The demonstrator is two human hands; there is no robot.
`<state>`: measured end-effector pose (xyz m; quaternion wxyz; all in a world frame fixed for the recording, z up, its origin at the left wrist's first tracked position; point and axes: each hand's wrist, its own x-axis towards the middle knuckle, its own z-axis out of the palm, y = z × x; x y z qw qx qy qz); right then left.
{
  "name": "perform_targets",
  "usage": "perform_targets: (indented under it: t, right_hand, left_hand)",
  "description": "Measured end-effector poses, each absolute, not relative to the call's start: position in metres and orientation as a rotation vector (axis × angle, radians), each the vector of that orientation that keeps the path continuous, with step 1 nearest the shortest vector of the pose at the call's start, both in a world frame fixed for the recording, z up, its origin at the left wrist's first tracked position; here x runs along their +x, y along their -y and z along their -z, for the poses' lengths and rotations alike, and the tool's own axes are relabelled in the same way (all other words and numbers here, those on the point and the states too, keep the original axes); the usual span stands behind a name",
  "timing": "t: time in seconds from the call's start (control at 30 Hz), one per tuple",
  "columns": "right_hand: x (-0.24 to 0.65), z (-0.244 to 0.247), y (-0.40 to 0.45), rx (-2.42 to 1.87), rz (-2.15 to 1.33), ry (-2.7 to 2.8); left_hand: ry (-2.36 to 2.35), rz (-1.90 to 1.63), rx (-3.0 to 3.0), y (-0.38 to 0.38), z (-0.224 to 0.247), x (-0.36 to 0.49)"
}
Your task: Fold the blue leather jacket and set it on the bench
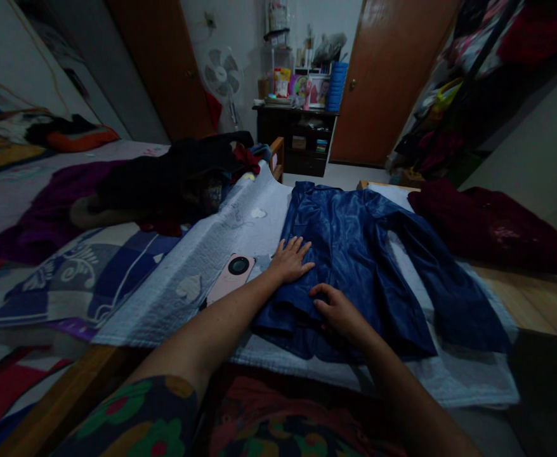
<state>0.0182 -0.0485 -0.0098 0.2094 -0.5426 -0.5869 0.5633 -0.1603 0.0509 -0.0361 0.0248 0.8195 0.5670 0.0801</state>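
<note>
A shiny dark blue jacket (pixel 354 247) lies spread on a light blue quilted cloth, one sleeve stretched out to the right. My left hand (pixel 292 259) rests flat on the jacket's left part, fingers spread. Lower and to the right, my right hand (pixel 338 311) is over the jacket's lower part, its fingers curled with thumb and index finger apart; nothing is visibly held between them. A pink phone (pixel 231 279) with a round dark camera ring lies on the cloth left of the jacket, beside my left forearm.
Dark and purple clothes (pixel 164 178) are heaped at the left, by a blue checked pillow (pixel 88 273). A maroon bundle (pixel 492 222) sits at the right on a wooden surface (pixel 526 298). Farther back stand a fan (pixel 222 73) and a dark cabinet (pixel 292 136).
</note>
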Motion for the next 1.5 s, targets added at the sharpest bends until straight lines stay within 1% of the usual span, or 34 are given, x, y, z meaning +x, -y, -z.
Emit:
perform_targets:
  t: [0.13, 0.23, 0.33, 0.4, 0.5, 0.6, 0.73, 0.87, 0.93, 1.07, 1.27, 1.43, 1.5]
  right_hand:
    - [0.017, 0.011, 0.049, -1.527, -1.343, 1.764]
    - [0.017, 0.018, 0.049, -1.544, -1.279, 1.784]
    - [0.019, 0.022, 0.051, -1.533, -1.244, 1.787]
    - [0.025, 0.019, 0.05, -1.501, -1.229, 1.844]
    - [0.038, 0.006, 0.041, -1.437, -1.155, 2.082]
    - [0.048, -0.009, 0.017, -1.465, -0.895, 2.255]
    - [0.036, -0.019, -0.037, -1.542, -0.561, 2.304]
    - [0.006, -0.013, -0.093, -1.529, -0.326, 2.304]
    - [-0.006, -0.006, -0.116, -1.541, -0.261, 2.296]
    - [-0.013, 0.017, -0.14, -1.602, -0.256, 2.338]
    - [-0.007, 0.043, -0.144, -1.663, -0.294, 2.347]
    - [-0.007, 0.025, -0.154, -1.698, -0.396, 2.392]
    - [-0.01, 0.014, -0.162, -1.679, -0.369, 2.373]
  left_hand:
    - [-1.778, -0.419, 2.642, -0.042, 0.018, -0.158]
    - [-1.627, -0.306, 2.668, -0.036, 0.004, -0.156]
    - [-1.556, -0.157, 2.552, -0.026, -0.002, -0.156]
    - [-1.51, -0.109, 2.489, -0.016, 0.0, -0.158]
    - [-1.438, -0.081, 2.451, 0.0, 0.011, -0.16]
    - [-1.455, -0.124, 2.445, 0.012, 0.024, -0.162]
    - [-1.52, -0.206, 2.447, 0.019, 0.033, -0.16]
    - [-1.539, -0.213, 2.43, 0.02, 0.031, -0.158]
    - [-1.537, -0.222, 2.427, 0.02, 0.03, -0.158]
    - [-1.518, -0.242, 2.428, 0.02, 0.031, -0.16]
    - [-1.51, -0.255, 2.389, 0.02, 0.036, -0.161]
    - [-1.514, -0.218, 2.368, 0.02, 0.034, -0.161]
    - [-1.506, -0.218, 2.351, 0.02, 0.033, -0.161]
